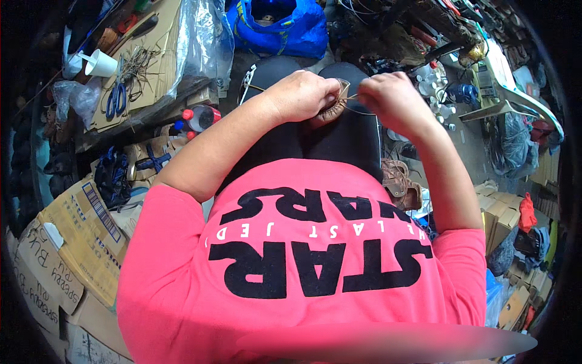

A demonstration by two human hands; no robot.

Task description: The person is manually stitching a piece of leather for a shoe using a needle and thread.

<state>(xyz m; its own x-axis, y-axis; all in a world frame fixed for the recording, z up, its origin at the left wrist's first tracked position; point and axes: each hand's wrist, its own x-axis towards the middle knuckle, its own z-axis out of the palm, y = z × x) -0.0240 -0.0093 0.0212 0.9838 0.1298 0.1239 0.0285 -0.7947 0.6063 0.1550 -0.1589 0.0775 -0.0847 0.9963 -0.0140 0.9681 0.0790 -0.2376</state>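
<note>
My left hand point(305, 97) is closed around a small brown leather shoe piece point(333, 113) above my lap. A row of puckered stitches runs along its curved edge. Just to the right, my right hand point(391, 102) is closed with its fingertips pinching a thin tan cord point(352, 97) close to the leather. A loop of the cord hangs between the piece and my right hand. Whether a needle is between the right fingers cannot be made out. Dark trousers point(270, 136) lie beneath both hands.
Blue-handled scissors point(115, 101), a white cup point(101, 64) and brown cord scraps lie on cardboard at left. Bottles point(201, 117) stand below them. A blue bag point(303, 33) is ahead. White bottles point(431, 91) and brown shoes point(398, 182) are at right.
</note>
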